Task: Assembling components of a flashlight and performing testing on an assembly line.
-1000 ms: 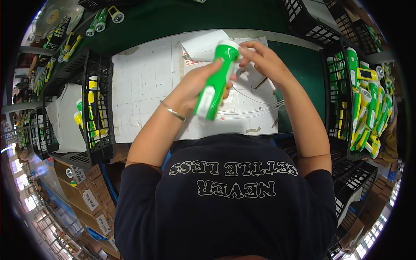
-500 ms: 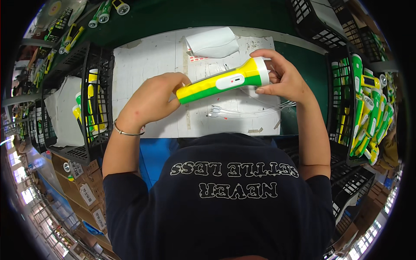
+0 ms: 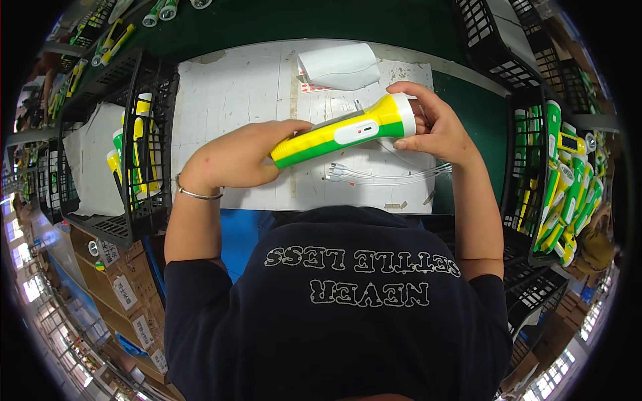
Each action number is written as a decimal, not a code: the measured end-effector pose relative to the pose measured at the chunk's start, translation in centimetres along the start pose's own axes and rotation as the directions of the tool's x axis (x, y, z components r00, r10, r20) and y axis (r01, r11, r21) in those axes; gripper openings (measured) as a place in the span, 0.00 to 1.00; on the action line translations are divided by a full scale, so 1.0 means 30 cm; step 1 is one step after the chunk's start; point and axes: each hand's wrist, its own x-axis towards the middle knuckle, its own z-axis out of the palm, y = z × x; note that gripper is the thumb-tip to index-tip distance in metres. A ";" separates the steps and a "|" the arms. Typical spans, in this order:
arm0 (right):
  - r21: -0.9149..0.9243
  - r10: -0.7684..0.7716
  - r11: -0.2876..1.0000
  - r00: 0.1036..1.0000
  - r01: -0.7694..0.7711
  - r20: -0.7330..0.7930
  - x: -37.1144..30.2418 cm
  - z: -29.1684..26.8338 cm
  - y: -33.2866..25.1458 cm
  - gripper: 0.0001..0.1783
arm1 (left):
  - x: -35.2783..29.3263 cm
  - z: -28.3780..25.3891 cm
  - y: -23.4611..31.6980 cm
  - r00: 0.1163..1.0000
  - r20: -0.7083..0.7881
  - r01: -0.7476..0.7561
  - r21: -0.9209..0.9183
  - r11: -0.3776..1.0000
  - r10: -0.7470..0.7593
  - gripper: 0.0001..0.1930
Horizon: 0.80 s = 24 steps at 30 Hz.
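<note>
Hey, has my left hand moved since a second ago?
Yes, to the left: your left hand was almost straight below the curled white sheet in the view, and now sits to its lower left.

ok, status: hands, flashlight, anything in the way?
Left hand and right hand both hold flashlight; white head to the right. White cables nearby, not blocking.

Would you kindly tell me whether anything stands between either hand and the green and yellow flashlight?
Nothing visible does: the left hand holds the flashlight by its narrow end, and the right hand is at its white-rimmed head. The white cables lie on the white board, not between them.
</note>
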 end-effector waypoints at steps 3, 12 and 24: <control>0.030 -0.022 0.999 0.999 0.023 -0.033 -0.001 0.010 0.004 0.42 | -0.021 -0.015 -0.003 0.988 -0.114 -0.104 0.015 0.994 0.105 0.29; -0.008 -0.074 0.997 0.996 0.073 -0.060 -0.001 0.026 -0.020 0.43 | 0.006 -0.029 0.073 0.978 -0.210 0.016 0.116 0.993 0.009 0.27; -0.827 -0.062 0.503 0.945 -0.249 -0.322 0.110 0.171 0.188 0.18 | 0.080 0.087 -0.002 0.997 -0.035 0.034 -0.648 0.761 -0.074 0.48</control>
